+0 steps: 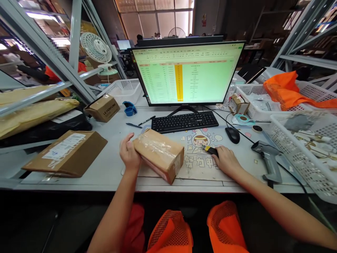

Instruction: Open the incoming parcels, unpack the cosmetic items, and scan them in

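Observation:
My left hand grips the left end of a small brown cardboard box wrapped in clear tape, tilted on the desk mat in front of the keyboard. My right hand rests on the mat to the box's right, fingers closed round a small black and yellow tool, probably a box cutter. The monitor behind shows a green spreadsheet.
A flat brown parcel lies at left, a small carton behind it. A mouse and a grey barcode scanner lie at right, beside white baskets. Pens, a blue tape dispenser and metal shelving stand nearby.

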The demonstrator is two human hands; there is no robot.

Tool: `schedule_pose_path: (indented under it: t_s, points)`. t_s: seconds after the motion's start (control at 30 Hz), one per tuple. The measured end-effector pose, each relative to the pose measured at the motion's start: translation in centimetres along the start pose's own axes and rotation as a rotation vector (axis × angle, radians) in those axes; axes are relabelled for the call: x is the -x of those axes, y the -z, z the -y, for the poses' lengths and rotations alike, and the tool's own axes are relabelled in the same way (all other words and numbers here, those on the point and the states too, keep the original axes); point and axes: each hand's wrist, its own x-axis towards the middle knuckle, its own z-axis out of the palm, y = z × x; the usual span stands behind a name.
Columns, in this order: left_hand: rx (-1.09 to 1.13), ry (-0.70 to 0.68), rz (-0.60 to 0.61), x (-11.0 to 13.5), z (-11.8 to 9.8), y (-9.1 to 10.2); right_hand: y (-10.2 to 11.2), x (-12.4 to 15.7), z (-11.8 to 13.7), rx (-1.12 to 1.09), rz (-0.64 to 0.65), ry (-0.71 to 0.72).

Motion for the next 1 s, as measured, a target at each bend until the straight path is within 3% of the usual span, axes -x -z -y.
schedule_pose_path:
  t_s: [0.03,0.1,0.17,0.27,0.37,0.53,0.67,0.77,0.9,0.97,1.0]
  points:
    - [-0.058,-0.164,0.025,1.0,-1.3,0.0,0.0,0.7,-0.1,-0.062,-0.06,0.025]
    - [-0.135,-0.462,0.233,3.4,-4.2,0.6,0.7,2.3,0.4,-0.204,-0.202,0.126]
    - [-0.231,-0.594,0.445,5.5,-6.8,1.4,2.1,4.0,1.8,-0.312,-0.297,0.297]
    - [-0.409,-0.579,0.513,7.1,-9.0,1.8,4.4,5.5,5.2,-0.335,-0.292,0.573]
    - [-0.48,-0.557,0.578,7.0,-9.5,1.9,5.9,5.2,8.1,-0.275,-0.288,0.748]
    - [-0.543,-0.533,0.691,6.5,-9.7,2.8,5.7,3.5,9.4,-0.222,-0.331,0.857]
    - [-0.532,-0.559,0.704,6.8,-10.1,2.6,4.5,2.0,9.0,-0.224,-0.416,0.884]
    - [-0.501,-0.579,0.694,6.7,-9.8,2.6,3.7,-0.2,6.6,-0.237,-0.437,0.776]
    - [-0.296,-0.559,0.726,5.4,-6.7,5.5,3.9,-1.8,0.5,-0.268,-0.503,0.255]
    - [-0.146,-0.447,0.613,4.8,-4.6,8.0,4.1,-0.7,-2.1,-0.279,-0.526,0.128]
    - [-0.118,-0.351,0.452,4.7,-3.7,9.1,4.0,0.2,-3.0,-0.287,-0.522,0.115]
